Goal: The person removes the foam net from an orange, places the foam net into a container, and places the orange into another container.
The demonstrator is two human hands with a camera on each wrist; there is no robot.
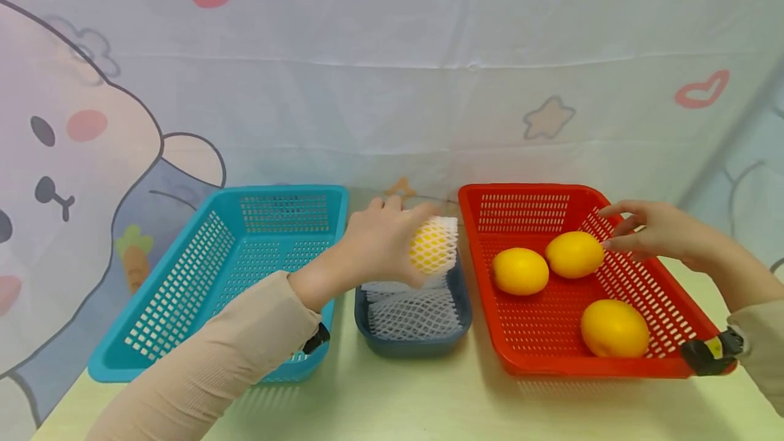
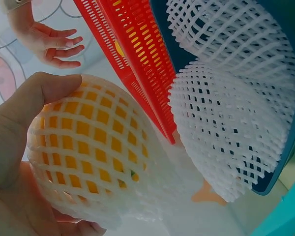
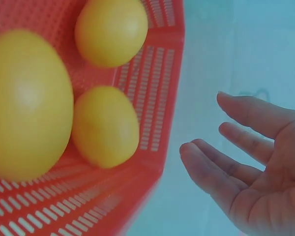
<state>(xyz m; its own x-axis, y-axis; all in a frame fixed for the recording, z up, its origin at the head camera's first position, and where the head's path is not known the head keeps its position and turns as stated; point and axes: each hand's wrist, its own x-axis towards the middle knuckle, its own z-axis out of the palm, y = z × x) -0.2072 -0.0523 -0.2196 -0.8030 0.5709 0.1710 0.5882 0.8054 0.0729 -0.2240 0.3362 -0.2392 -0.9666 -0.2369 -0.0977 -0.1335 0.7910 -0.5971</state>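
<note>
My left hand [image 1: 381, 240] grips a yellow oval fruit [image 1: 430, 248] sleeved in a white foam net [image 2: 96, 135]. The sleeve's loose end trails past the fruit, on the side away from my palm. Below this hand stands a small dark blue basket [image 1: 413, 348] holding more white foam nets [image 1: 416, 317]. Over the right side of a red basket [image 1: 533, 339], my right hand [image 1: 670, 233] hovers with fingers apart and loosely bent, holding nothing. Inside that basket lie three bare yellow fruits [image 1: 520, 271]; the one at the back right [image 1: 574, 254] is nearest my right fingertips.
A turquoise basket [image 1: 282, 250] stands at the left, partly covered by my left forearm. All three baskets are on a pale yellow table [image 1: 429, 400]. Behind them hangs a cloth [image 1: 392, 87] printed with cartoon figures.
</note>
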